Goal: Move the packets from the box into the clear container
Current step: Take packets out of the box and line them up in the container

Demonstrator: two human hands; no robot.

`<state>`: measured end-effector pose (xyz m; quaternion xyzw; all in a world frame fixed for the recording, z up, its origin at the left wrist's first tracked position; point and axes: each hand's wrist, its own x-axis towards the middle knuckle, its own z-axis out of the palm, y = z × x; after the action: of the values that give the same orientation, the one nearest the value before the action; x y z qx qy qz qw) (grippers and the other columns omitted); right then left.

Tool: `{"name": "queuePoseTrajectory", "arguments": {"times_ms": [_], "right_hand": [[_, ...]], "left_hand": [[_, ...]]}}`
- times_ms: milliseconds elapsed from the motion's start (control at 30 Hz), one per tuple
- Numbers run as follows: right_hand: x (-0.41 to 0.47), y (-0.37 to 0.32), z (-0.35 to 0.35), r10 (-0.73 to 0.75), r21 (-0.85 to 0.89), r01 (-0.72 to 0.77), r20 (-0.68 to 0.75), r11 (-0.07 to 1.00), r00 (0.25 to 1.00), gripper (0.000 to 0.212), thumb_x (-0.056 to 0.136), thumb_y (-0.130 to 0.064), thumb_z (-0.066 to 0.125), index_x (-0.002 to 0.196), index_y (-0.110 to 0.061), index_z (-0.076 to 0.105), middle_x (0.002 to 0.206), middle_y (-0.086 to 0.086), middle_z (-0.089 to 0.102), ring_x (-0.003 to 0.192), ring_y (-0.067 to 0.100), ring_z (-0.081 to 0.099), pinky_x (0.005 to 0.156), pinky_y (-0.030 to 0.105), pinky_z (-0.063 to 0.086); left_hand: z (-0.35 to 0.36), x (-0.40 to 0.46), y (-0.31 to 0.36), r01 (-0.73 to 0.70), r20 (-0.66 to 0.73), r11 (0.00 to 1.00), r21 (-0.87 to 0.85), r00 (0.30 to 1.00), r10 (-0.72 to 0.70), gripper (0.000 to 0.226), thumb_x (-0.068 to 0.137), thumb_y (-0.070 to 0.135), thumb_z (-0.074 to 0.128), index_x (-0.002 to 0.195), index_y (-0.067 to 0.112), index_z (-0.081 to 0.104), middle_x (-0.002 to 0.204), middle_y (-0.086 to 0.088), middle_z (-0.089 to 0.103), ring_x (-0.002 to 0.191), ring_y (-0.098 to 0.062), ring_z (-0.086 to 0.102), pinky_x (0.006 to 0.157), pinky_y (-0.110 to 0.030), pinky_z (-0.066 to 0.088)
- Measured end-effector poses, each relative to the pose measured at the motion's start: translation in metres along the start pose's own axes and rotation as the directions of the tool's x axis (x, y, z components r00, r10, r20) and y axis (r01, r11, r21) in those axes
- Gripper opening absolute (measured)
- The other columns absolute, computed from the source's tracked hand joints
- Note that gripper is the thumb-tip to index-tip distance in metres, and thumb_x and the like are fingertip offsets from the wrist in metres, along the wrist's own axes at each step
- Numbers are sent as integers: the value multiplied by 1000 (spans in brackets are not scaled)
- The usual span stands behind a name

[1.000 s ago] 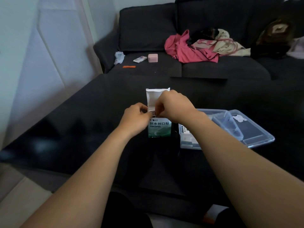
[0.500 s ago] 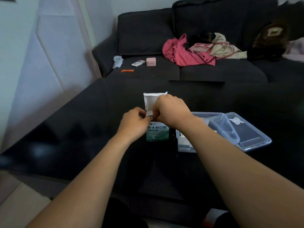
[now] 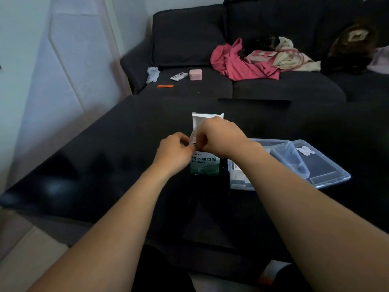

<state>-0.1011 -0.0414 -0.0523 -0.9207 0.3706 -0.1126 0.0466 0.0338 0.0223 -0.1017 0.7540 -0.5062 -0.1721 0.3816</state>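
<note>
Packets are not visible inside the upright green-and-white box [image 3: 204, 164], which stands on the black desk [image 3: 105, 165] just left of the clear container [image 3: 237, 182]. Left hand [image 3: 175, 152] pinches the box's top edge; right hand [image 3: 221, 139] curls its grip at the opening beneath the raised white flap [image 3: 202, 121].

home living room | dark sofa [image 3: 273, 89] | strewn clothes [image 3: 242, 60]

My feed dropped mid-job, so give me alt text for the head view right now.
Both hands work at the open top of an upright green-and-white box on a dark table: left hand pinching at its rim, right hand curled over the opening. The clear container, lid off, sits right of it.
</note>
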Motion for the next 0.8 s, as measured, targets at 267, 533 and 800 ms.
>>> {"name": "queuePoseTrajectory", "arguments": {"times_ms": [267,533,800], "right_hand": [[1,4,-6,25,36,-24,-40,999,999,7,82,-23,78,85,-29,77,97,1,69,88,26,66,69,32,47],[0,3,-26,-28,68,40,-167,997,986,8,81,-26,81,88,-25,78,93,3,71,87,26,67,74,34,52],[-9,12,-59,-76,203,131,-260,970,963,4,81,-15,81,84,-15,80,78,1,75,75,14,69,77,27,56]], "left_hand": [[1,0,3,29,-2,999,14,1000,-29,21,98,28,48,92,13,62,81,-7,70,58,-22,66,53,-35,51],[-1,-9,13,32,-4,998,-60,999,-32,73,104,60,20,83,7,65,71,-8,66,57,-23,60,67,-41,51],[-10,-9,24,-363,-326,917,-166,898,297,42,87,64,51,98,26,65,109,1,58,98,-6,57,82,-15,45]]}}
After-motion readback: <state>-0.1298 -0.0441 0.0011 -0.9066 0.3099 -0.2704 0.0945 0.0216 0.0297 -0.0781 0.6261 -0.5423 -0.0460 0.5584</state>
